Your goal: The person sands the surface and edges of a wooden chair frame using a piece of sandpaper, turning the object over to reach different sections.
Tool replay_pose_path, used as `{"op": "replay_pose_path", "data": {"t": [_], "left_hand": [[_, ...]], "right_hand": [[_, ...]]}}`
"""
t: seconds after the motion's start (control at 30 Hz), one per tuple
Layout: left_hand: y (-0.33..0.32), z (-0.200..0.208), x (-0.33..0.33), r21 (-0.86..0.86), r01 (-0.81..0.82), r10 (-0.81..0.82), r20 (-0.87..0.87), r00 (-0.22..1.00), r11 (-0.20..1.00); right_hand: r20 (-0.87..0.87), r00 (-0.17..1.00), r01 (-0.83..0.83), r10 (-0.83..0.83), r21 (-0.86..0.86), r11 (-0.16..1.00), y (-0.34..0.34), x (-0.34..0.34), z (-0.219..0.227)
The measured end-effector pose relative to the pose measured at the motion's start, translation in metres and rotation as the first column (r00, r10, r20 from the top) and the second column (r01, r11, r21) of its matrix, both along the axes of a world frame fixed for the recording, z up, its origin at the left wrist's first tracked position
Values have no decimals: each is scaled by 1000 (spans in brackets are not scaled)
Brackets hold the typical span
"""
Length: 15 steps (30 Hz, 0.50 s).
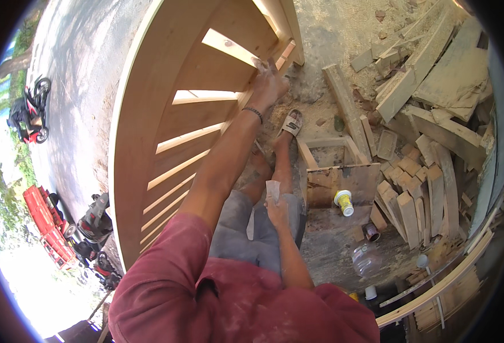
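A tall slatted wooden panel (pixel 175 74) stands upright along my left side, with light showing through the gaps between its slats. My left hand (pixel 270 86) reaches out to the panel's inner edge. Its fingers are bent and close together against the wood near a slat; whatever they may hold is too small to make out. Lower down, over my lap, my right hand (pixel 277 212) is closed on a small flat whitish piece (pixel 272 189), which sticks up past the fingers. What that piece is made of is unclear.
Right of my legs, a yellow-and-white container (pixel 344 203) stands on a low wooden stool (pixel 337 180). Beyond lie heaped wood offcuts (pixel 417 177), planks (pixel 343 103) and a clear plastic bottle (pixel 366 260). Sawdust covers the ground. Motorcycles (pixel 32 114) and a red vehicle (pixel 46 223) are outside at left.
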<state>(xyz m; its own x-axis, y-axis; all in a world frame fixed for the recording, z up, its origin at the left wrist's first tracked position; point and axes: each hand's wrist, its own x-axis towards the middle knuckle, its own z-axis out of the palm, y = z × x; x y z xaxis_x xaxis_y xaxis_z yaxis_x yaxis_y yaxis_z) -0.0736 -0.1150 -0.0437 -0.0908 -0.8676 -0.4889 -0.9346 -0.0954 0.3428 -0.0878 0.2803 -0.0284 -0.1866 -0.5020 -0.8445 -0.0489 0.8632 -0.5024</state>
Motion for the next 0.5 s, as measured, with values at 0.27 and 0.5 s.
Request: {"op": "replay_pose_path", "data": {"t": [0.27, 0.5], "left_hand": [[85, 71, 34, 202, 330, -291, -199, 936, 922], [129, 282, 154, -567, 317, -544, -288, 788, 760]], "right_hand": [[-403, 902, -299, 154, -327, 897, -111, -44, 13], [-776, 536, -822, 333, -390, 415, -331, -68, -10]]}}
